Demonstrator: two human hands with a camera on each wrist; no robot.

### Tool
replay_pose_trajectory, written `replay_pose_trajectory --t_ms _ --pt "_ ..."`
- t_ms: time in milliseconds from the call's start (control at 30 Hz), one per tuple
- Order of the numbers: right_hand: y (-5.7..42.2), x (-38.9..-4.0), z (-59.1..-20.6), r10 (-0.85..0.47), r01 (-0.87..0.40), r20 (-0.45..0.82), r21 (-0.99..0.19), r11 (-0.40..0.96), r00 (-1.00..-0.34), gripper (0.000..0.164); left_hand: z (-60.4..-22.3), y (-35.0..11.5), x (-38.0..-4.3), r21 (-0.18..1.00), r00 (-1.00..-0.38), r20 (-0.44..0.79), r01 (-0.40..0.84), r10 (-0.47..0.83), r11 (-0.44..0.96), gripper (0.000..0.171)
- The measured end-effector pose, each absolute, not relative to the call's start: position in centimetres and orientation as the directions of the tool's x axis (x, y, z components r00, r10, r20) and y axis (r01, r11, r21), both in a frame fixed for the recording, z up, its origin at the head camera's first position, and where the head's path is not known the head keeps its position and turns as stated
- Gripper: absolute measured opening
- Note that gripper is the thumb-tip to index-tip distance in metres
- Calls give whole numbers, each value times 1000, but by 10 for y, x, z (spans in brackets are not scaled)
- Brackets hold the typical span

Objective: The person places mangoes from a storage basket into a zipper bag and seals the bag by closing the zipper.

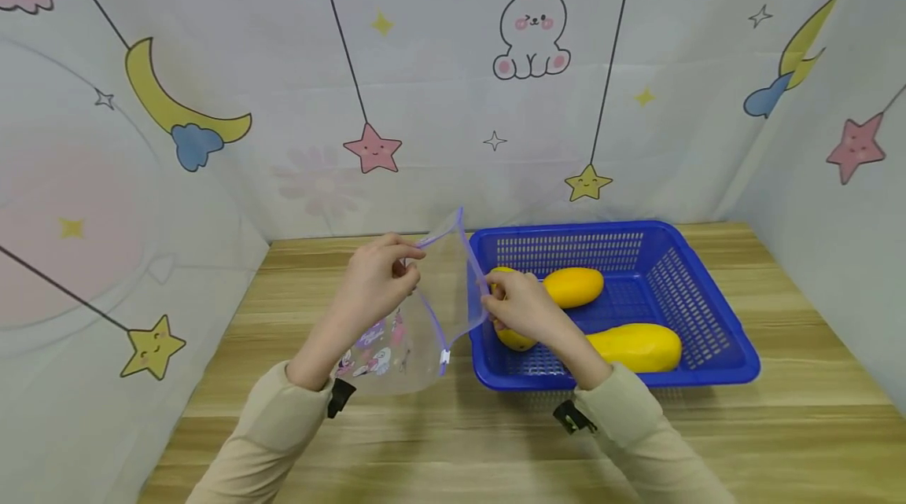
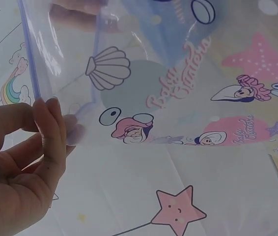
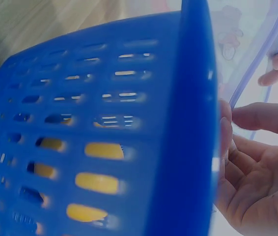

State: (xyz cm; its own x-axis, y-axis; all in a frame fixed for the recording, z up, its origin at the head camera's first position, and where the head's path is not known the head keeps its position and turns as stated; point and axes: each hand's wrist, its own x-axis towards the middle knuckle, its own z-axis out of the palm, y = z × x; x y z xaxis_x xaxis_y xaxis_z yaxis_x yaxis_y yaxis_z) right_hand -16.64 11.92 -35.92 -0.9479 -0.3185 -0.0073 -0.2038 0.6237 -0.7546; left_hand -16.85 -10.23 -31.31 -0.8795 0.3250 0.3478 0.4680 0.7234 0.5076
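Your left hand [image 1: 382,276] and right hand [image 1: 524,304] pinch opposite lips of the bag [image 1: 421,366] (mouth gaping), beside the basket [image 1: 623,380] of yellow fruit [image 1: 635,347].

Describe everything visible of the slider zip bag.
The clear, plastic-looking slider zip bag has purple zip strips, a white slider and cartoon prints, including a shell and pink starfish. Seemingly empty, its mouth is spread between the left hand and right hand, each pinching an edge. It's left of the blue basket, over the table; whether it touches either is unclear.
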Motion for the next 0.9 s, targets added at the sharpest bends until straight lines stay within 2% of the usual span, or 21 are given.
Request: replay_pose_trajectory --t_ms 267,433,700,900 --pt "130 -169 -353 -348 -210 -37 -736 644 -937 38 -311 -98 -169 533 -891 331 448 310 718 25" --pt "139 -170 -347 -342 -204 -57 -707 677 -938 36 -312 -97 -170 537 -894 324 444 310 717 25" --pt "145 -172 -341 -351 -246 -54 -615 749 -935 35 -313 -98 -170 534 -894 319 443 314 720 26" --pt "145 -177 -336 -362 -297 -45 -481 825 -931 36 -314 -98 -170 536 -892 326 447 313 716 26"
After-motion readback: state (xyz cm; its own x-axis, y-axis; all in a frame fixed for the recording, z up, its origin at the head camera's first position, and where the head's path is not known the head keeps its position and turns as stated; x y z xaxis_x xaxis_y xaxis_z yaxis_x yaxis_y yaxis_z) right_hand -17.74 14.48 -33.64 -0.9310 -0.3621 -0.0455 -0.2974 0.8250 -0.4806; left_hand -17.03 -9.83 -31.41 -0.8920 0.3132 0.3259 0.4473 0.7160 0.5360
